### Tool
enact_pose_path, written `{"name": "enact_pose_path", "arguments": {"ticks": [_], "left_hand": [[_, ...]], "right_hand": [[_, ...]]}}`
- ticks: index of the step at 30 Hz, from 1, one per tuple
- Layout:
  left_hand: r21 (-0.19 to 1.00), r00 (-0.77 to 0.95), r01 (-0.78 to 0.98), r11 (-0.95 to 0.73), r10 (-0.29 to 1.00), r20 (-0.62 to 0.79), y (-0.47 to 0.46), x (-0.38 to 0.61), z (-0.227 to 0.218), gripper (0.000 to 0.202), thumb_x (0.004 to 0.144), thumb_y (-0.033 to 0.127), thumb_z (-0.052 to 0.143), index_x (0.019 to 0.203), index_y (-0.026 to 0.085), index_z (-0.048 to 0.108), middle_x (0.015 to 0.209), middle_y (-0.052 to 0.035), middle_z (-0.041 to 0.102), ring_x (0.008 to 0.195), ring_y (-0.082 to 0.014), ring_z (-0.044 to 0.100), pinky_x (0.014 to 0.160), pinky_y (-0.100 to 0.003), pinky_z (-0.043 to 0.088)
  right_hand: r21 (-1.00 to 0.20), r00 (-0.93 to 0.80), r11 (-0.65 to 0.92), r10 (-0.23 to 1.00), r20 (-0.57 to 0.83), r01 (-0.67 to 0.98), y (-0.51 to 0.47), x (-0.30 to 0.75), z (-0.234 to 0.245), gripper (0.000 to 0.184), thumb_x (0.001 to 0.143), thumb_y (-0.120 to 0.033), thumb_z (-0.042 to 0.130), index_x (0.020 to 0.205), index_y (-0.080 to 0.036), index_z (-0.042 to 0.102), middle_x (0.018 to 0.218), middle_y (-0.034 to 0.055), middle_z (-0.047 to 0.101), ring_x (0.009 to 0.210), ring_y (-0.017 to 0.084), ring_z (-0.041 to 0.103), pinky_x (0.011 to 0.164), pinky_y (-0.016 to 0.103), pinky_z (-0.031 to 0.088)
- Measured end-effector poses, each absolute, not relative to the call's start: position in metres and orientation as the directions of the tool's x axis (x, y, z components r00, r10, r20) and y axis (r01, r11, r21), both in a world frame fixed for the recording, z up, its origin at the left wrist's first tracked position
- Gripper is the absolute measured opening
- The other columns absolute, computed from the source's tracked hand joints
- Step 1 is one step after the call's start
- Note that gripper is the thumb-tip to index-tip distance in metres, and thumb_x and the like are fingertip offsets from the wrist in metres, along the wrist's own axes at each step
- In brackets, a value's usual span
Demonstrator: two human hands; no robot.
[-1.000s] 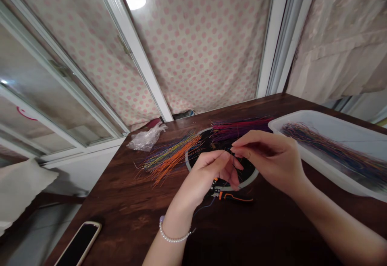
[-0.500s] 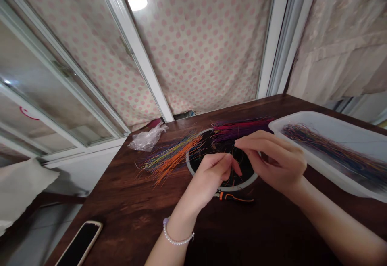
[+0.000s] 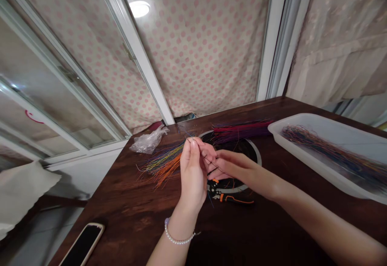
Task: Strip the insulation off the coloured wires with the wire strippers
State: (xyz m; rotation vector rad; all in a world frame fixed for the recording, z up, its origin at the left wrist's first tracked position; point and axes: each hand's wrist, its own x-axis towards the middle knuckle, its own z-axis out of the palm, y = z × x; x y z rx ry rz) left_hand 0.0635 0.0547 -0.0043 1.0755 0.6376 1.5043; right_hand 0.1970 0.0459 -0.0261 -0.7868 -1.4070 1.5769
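Observation:
My left hand (image 3: 193, 173) is closed, thumb pressed against the fingers, with thin wires (image 3: 182, 130) sticking out above its fingertips. Beside it, my right hand (image 3: 232, 165) pinches dark strands between thumb and fingers, and the two hands meet. Under them lies a round black dish with a grey rim (image 3: 259, 155). Wire strippers (image 3: 236, 198) with black and orange handles rest at its near edge. A bundle of orange, yellow and blue wires (image 3: 167, 167) is left of the dish. Red and purple wires (image 3: 238, 133) lie across its far side.
At the right stands a translucent plastic tub (image 3: 314, 165) with many mixed wires inside. A crumpled clear bag (image 3: 148, 140) lies at the back left. A phone (image 3: 81, 246) sits near the table's left edge. Curtained glass doors rise behind the table.
My right hand has moved left and down to meet my left hand. The left hand has shifted left and turned upright, and wires now show above its fingertips.

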Motion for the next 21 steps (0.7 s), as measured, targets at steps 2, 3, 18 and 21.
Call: {"name": "enact_pose_path", "arguments": {"ticks": [2,3,18,21], "left_hand": [[0.845,-0.022,-0.467,-0.259,0.959,0.282,0.055,0.065,-0.006,0.033,0.092,0.048,0.062,0.08,0.02,0.048,0.066,0.0032,0.062,0.055,-0.0072,0.054,0.056,-0.017,0.047],[0.844,-0.052,-0.456,-0.283,0.955,0.292,0.056,0.066,-0.007,0.032,0.093,0.048,0.06,0.081,0.02,0.048,0.069,0.0023,0.065,0.057,-0.0076,0.057,0.057,-0.017,0.048],[0.83,-0.145,-0.02,-0.557,0.823,0.549,0.051,0.067,-0.015,0.025,0.105,0.027,0.036,0.084,0.021,0.048,0.083,-0.003,0.077,0.073,-0.0127,0.073,0.071,-0.024,0.056],[0.858,-0.146,-0.053,-0.51,0.854,0.499,0.051,0.066,-0.012,0.026,0.105,0.027,0.036,0.083,0.02,0.048,0.082,-0.003,0.077,0.069,-0.0121,0.074,0.065,-0.022,0.056]], "right_hand": [[-0.984,-0.445,0.0,0.892,0.081,-0.177,0.043,0.189,-0.031,0.051,0.078,-0.06,0.072,0.107,-0.019,0.065,0.093,0.0038,0.072,0.086,0.017,0.071,0.085,0.035,0.058],[-0.985,-0.443,0.002,0.893,0.08,-0.174,0.042,0.186,-0.033,0.049,0.079,-0.058,0.072,0.107,-0.019,0.064,0.091,0.0026,0.071,0.085,0.017,0.07,0.084,0.035,0.058],[-0.996,-0.442,0.09,0.893,0.083,-0.005,0.026,0.164,-0.039,0.013,0.094,-0.017,0.043,0.102,-0.018,0.051,0.066,-0.0071,0.05,0.046,0.005,0.043,0.044,0.019,0.035],[-0.983,-0.397,0.181,0.905,0.149,0.043,0.025,0.166,-0.036,0.014,0.093,-0.015,0.042,0.103,-0.019,0.052,0.064,-0.0064,0.05,0.055,0.008,0.044,0.051,0.022,0.035]]}}
